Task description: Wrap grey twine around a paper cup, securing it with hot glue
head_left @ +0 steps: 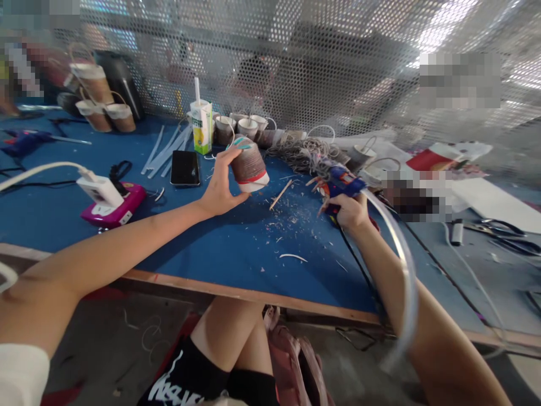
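Note:
My left hand point(224, 183) is closed around a small brown pot point(248, 160) with a white end and a red band, tilted above the blue table. Fingers lie along its top side and the thumb presses under the white end. On the right, my right hand point(349, 211) grips a blue hot glue gun point(340, 180), its nozzle partly lost against a heap of grey twine point(302, 152). A long clear glue stick point(397, 242) curves out from the gun's back toward me. Between the hands a thin wooden stick point(280, 194) lies among scattered scraps.
Several small pots point(247, 128) line the back beside a drink carton point(202, 127). A phone point(185, 168), clear glue sticks point(169, 149) and a pink power strip point(114, 206) lie left. Another glue gun point(25, 142) is far left; scissors point(502, 230) are right. Perforated metal mesh point(270, 62) stands behind.

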Demonstrator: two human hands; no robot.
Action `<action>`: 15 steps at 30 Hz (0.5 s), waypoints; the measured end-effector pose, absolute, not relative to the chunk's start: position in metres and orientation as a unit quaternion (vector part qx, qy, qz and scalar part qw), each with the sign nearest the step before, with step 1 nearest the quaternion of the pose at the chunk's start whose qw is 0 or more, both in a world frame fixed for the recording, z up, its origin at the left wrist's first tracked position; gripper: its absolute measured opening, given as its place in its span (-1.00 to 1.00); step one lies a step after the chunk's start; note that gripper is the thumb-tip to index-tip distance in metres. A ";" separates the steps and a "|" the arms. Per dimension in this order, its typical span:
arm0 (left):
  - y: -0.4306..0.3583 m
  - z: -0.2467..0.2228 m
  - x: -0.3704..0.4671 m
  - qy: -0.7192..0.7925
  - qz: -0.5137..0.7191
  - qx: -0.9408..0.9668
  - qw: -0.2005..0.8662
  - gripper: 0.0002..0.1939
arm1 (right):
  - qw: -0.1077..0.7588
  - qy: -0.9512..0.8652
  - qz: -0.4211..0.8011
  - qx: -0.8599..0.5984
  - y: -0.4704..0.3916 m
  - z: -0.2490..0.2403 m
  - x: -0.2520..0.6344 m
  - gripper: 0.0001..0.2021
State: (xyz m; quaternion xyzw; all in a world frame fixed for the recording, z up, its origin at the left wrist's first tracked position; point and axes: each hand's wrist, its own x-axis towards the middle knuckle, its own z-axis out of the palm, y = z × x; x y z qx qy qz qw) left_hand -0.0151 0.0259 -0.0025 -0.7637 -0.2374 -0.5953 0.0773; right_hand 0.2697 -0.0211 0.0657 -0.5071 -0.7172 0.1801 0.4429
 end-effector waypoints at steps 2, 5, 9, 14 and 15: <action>0.027 -0.002 -0.015 -0.255 -0.574 -0.773 0.092 -0.21 | 0.499 -0.648 0.311 -0.484 -0.030 0.065 0.260 -0.76; 0.027 -0.002 -0.014 -0.258 -0.575 -0.772 0.085 -0.22 | 0.498 -0.620 0.398 -0.457 -0.041 0.065 0.246 -0.65; 0.027 -0.003 -0.013 -0.270 -0.577 -0.767 0.079 -0.22 | 0.448 -0.653 0.378 -0.479 -0.050 0.060 0.235 -0.69; 0.026 -0.003 -0.014 -0.274 -0.568 -0.773 0.067 -0.21 | 0.388 -0.658 0.378 -0.523 -0.051 0.053 0.226 -0.67; 0.025 -0.003 -0.014 -0.277 -0.565 -0.775 0.064 -0.21 | 0.381 -0.656 0.385 -0.526 -0.051 0.053 0.225 -0.65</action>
